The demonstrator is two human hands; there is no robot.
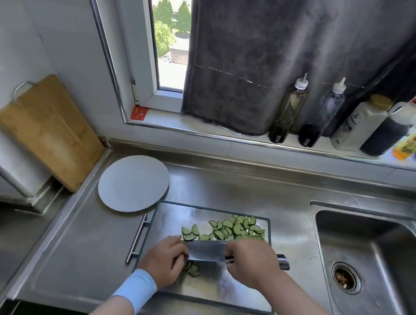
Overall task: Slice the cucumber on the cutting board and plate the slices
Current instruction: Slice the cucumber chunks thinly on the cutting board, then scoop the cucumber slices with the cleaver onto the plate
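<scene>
A steel cutting board (178, 215) with a dark rim lies on the counter. Several half-moon cucumber slices (233, 228) are heaped at its far right. My right hand (250, 262) grips the handle of a cleaver (203, 249), whose blade lies across the board's middle. My left hand (164, 259), with a blue wristband, has its fingers curled over a few cucumber slices (192, 269) beside the blade. A round grey plate (133, 182) sits left of the board's far corner, and nothing lies on it.
A steel sink (375, 265) lies to the right. A wooden board (48, 129) leans against the left wall. Several sauce bottles (343, 119) stand on the windowsill under a dark curtain. The board's bar handle (136, 238) sticks out on its left.
</scene>
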